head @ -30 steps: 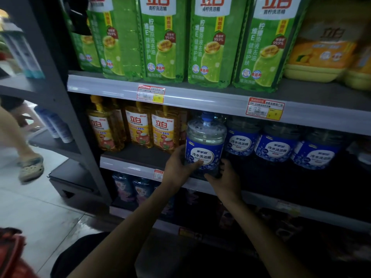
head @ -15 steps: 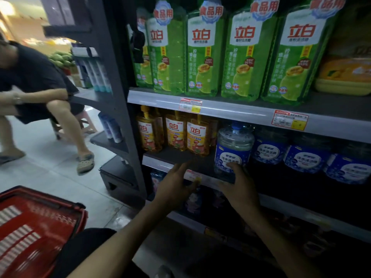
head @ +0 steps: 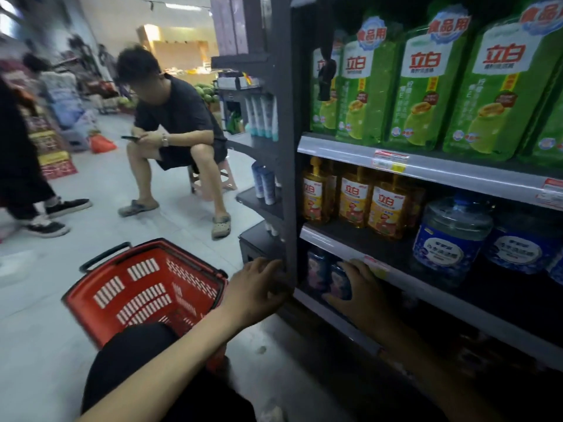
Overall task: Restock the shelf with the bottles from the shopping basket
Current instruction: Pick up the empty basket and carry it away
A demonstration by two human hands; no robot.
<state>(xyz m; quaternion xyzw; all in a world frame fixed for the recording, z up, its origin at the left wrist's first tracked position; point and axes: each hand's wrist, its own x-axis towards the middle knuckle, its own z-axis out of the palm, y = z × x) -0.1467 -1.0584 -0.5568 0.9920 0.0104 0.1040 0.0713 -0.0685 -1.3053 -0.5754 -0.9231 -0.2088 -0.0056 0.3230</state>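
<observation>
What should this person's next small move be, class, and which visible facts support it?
Probably swing the left hand down to the red basket for another bottle: both hands hold nothing, and the blue-labelled bottle already stands on the shelf. The basket's visible part shows no bottle, though; a knee hides the rest.

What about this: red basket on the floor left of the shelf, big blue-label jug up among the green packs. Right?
Not quite. The head view shows the blue-label jug one level below the green packs, right of the yellow bottles. The red basket is on the floor left of the shelf.
</observation>
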